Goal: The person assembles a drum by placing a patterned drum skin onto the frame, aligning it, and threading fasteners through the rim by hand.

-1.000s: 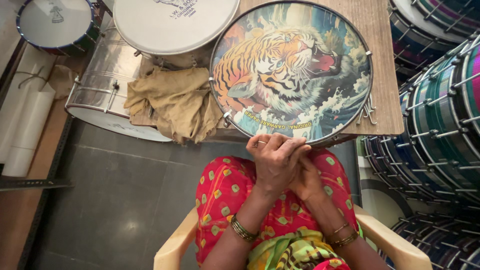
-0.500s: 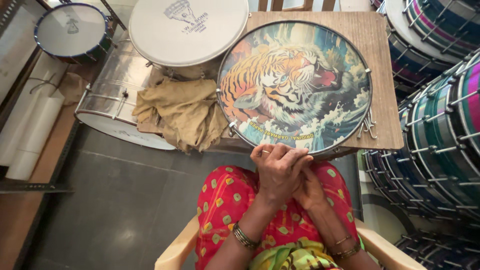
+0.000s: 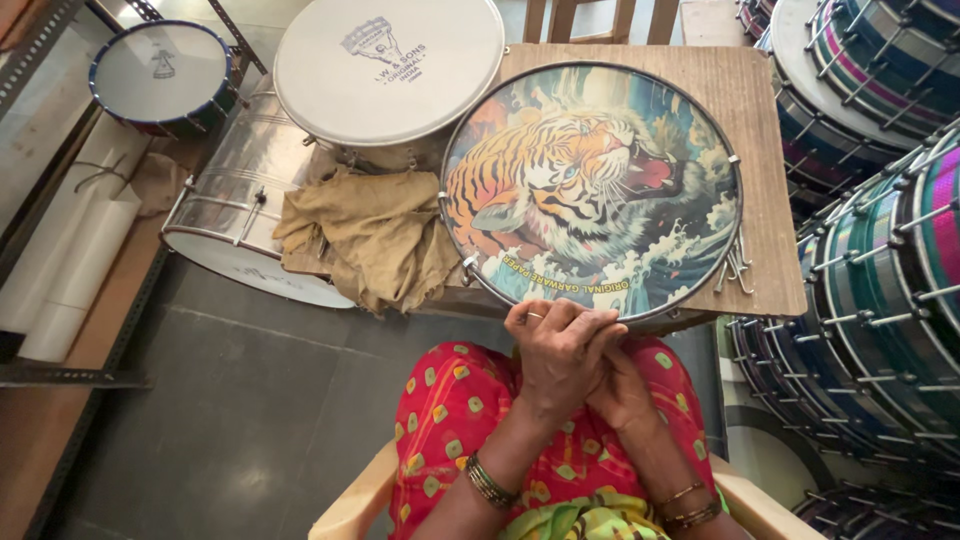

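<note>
Since a moment ago both hands have stayed clasped at the near rim of the tiger-painted drum (image 3: 590,190) on the wooden table (image 3: 770,200), left hand (image 3: 560,350) curled over right hand (image 3: 622,385), contents hidden.

My wooden table (image 3: 760,150) carries the tiger-printed drum (image 3: 590,190), loose metal hooks (image 3: 737,268) and a crumpled tan cloth (image 3: 375,235).
</note>
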